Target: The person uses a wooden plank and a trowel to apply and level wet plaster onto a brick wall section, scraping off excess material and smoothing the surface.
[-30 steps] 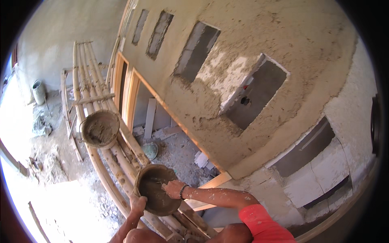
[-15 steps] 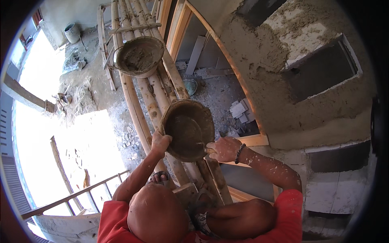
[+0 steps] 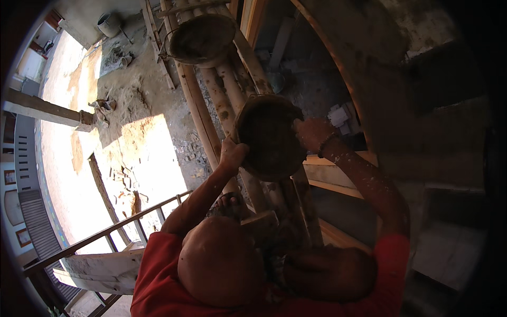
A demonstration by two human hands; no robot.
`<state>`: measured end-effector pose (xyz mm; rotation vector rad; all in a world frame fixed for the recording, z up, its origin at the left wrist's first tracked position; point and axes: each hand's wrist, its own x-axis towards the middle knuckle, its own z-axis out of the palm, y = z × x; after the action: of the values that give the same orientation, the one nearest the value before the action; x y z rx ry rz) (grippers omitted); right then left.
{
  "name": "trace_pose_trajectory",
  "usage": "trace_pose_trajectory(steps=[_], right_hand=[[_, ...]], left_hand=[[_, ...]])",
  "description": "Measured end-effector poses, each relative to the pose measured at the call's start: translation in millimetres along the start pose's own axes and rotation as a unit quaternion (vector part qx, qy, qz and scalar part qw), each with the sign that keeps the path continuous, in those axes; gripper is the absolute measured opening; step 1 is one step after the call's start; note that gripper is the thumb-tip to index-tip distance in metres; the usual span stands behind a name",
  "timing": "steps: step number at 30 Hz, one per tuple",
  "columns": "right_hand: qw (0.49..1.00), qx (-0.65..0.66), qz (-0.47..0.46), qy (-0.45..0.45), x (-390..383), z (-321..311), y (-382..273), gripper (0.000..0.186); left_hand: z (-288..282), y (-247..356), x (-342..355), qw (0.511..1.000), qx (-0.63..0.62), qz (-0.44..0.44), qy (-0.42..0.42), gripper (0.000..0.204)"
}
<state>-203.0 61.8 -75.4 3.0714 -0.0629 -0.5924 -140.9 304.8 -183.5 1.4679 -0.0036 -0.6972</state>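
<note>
A mortar-crusted bucket (image 3: 268,140) sits on the bamboo poles in front of me, its dark inside turned up toward me. My left hand (image 3: 232,156) is closed on its left rim, thumb over the edge. At the right rim, my right hand (image 3: 315,136) is closed round a trowel handle; shade hides most of the tool, and its blade cannot be made out. Farther along the poles stands a second bucket (image 3: 203,39) with a wire handle, holding grey mortar.
Bamboo poles (image 3: 198,113) form the scaffold under my feet. A wooden frame (image 3: 338,66) and a shaded wall are close on the right. At lower left runs a metal railing (image 3: 124,224); rubble and a grey drum (image 3: 109,24) lie beyond on the ground below.
The view has shifted left and become darker. My right hand has moved farther up along the bucket's right rim, while the left keeps its hold on the rim.
</note>
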Motion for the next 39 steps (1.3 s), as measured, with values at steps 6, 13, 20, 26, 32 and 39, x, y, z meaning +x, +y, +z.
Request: trace_pose_trajectory(steps=[6,13,20,26,32,39], right_hand=[[0.993,0.013,-0.068,-0.097,-4.5,68.1,-11.2,0.025],[0.982,0.117,-0.123,-0.083,-46.5,19.6,-24.6,0.025],[0.993,0.082,-0.012,-0.078,-18.6,19.6,-29.4,0.021],[0.998,0.012,0.059,0.012,-14.7,16.3,-15.9,0.022],[0.997,-0.021,-0.041,-0.060,-2.2,69.2,-11.5,0.022],[0.945,-0.020,-0.274,-0.177,22.5,106.6,12.2,0.024]], left_hand=[[3.1,-0.7,-5.7,0.999,-0.045,0.012,-0.001,0.054],[-2.3,-7.3,-2.0,0.994,-0.097,0.028,-0.040,0.055],[-5.5,-9.8,-1.0,0.991,-0.119,-0.011,-0.067,0.051],[3.6,-22.3,5.4,0.992,-0.107,0.065,-0.032,0.054],[6.4,-23.1,4.1,0.998,0.001,0.067,-0.003,0.053],[12.6,-22.5,3.2,0.994,0.019,0.093,0.049,0.057]])
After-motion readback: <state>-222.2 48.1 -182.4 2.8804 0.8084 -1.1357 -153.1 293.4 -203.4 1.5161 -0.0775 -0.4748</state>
